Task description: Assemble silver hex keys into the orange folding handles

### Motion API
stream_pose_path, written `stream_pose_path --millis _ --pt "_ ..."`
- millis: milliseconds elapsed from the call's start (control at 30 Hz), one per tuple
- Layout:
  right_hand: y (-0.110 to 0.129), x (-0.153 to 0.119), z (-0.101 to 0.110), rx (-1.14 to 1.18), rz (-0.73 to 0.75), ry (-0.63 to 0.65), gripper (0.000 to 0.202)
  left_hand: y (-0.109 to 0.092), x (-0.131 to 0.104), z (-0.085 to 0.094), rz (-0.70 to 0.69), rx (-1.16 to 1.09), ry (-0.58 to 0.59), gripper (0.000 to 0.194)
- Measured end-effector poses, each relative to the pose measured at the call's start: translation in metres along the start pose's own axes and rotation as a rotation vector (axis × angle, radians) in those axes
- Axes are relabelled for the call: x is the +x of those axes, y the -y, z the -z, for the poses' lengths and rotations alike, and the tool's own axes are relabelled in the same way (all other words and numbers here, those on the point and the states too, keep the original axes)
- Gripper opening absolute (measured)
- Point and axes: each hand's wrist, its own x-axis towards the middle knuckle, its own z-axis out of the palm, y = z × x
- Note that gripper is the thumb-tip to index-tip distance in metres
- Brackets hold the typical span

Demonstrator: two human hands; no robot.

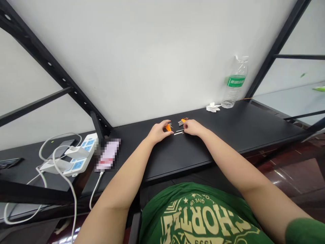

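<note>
My left hand (pixel 160 131) is closed around an orange holder (pixel 168 127), with a few short metal ends showing at its right side. My right hand (pixel 192 127) pinches a thin metal rod, which looks like a hex key (pixel 180 130); its far end is hidden by the fingers. Just below, another hex key (pixel 178 133) lies on the black tabletop (pixel 172 152) between the hands. Behind my right fingertips rests a second orange holder (pixel 183 120) with several metal rods side by side.
At the back right stands a clear plastic bottle (pixel 236 81) with a green label, beside a crumpled white tissue (pixel 212 107). To the left are a phone (pixel 109 154) on a white cable and a power strip (pixel 85 152) with plugged-in chargers. Black metal frames (pixel 58 73) flank the table.
</note>
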Motion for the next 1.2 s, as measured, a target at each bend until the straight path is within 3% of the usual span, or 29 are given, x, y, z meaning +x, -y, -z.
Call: stream_pose_path --millis 200,433,633,1200 --pt "-0.002 -0.002 0.002 0.055 -0.069 -0.053 0.013 0.001 0.0 -0.001 0.005 0.011 0.018 0.067" --pt "0.01 -0.006 0.002 0.286 0.171 -0.2 0.017 0.002 0.0 0.0 -0.023 0.021 0.036 0.067" --pt "0.017 -0.01 0.0 0.387 0.3 -0.222 0.017 0.001 0.0 0.0 -0.016 0.007 0.041 0.067" --pt "0.023 -0.011 -0.003 0.24 0.474 -0.33 0.015 -0.012 -0.001 0.002 -0.047 0.191 0.094 0.071"
